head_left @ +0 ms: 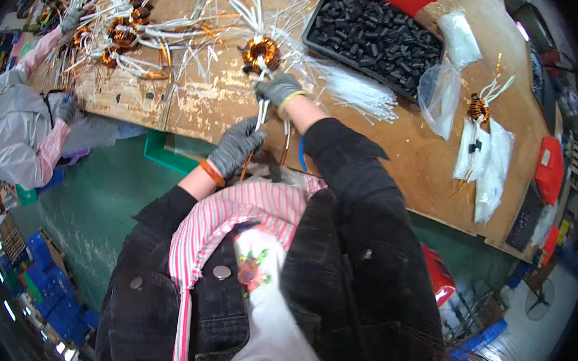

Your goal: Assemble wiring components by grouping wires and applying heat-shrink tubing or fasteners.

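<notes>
A ring-shaped coil wound with copper wire [251, 57] lies on the table in front of me, with white-sleeved wire leads [262, 112] coming down toward my body and others fanning out on its far side. My right hand [278, 89], in a grey glove, closes on the leads just below the coil. Lower down, my left hand [237, 145], also gloved in grey, is wrapped round the same leads. Bare copper ends stick out below it. Beside my right hand hangs another pair of leads [286, 136]. The fingertips of both hands are partly hidden.
Right of the coil lie a bunch of white plastic strips [364, 93] and a black tray of small black pieces [404, 91]. Clear bags [438, 100] and another coil [478, 108] are farther right. More coils [121, 33] lie left, near a co-worker [22, 125] in grey gloves.
</notes>
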The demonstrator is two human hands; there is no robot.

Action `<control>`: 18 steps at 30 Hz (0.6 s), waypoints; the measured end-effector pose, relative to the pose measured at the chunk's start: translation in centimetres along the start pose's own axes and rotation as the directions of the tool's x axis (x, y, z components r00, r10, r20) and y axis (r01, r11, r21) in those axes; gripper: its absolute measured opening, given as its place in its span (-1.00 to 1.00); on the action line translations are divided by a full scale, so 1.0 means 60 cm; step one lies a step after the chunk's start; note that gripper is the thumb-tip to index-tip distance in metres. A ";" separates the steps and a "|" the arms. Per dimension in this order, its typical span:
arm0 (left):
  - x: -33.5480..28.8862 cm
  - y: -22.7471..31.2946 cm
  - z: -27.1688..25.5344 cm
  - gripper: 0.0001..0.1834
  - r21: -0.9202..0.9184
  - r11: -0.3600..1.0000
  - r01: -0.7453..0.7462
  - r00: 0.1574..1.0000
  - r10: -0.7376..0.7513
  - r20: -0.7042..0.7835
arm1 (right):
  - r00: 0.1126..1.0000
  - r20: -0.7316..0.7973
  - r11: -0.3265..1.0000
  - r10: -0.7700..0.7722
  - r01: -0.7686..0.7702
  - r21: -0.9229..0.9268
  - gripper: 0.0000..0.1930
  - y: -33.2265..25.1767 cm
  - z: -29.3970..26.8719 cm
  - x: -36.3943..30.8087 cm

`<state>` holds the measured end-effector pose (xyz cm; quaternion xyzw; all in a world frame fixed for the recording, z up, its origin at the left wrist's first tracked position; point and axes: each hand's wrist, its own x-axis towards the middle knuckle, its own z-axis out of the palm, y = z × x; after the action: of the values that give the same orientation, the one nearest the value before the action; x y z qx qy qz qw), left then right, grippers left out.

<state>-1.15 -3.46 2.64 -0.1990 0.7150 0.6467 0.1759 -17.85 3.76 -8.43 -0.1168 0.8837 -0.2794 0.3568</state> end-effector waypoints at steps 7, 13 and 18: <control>-0.039 -0.016 -0.010 -0.66 0.032 0.999 -0.024 0.985 0.019 0.172 | 0.993 0.088 0.981 0.083 -0.066 -0.182 -0.35 -0.019 0.019 0.054; -0.030 -0.024 -0.036 -0.71 -0.025 0.999 -0.020 0.994 0.017 -0.112 | 0.951 0.212 0.601 -0.225 -0.035 0.798 -0.82 -0.059 -0.037 -0.019; -0.020 -0.031 -0.037 -0.75 -0.034 0.999 -0.023 0.996 0.020 -0.089 | 0.845 -0.099 0.552 -0.525 0.427 0.716 -0.78 -0.115 -0.142 -0.145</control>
<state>0.83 -5.77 1.88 -0.2229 0.7128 0.6515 0.1334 -17.48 5.18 5.48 -0.2214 0.6141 -0.6775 0.3389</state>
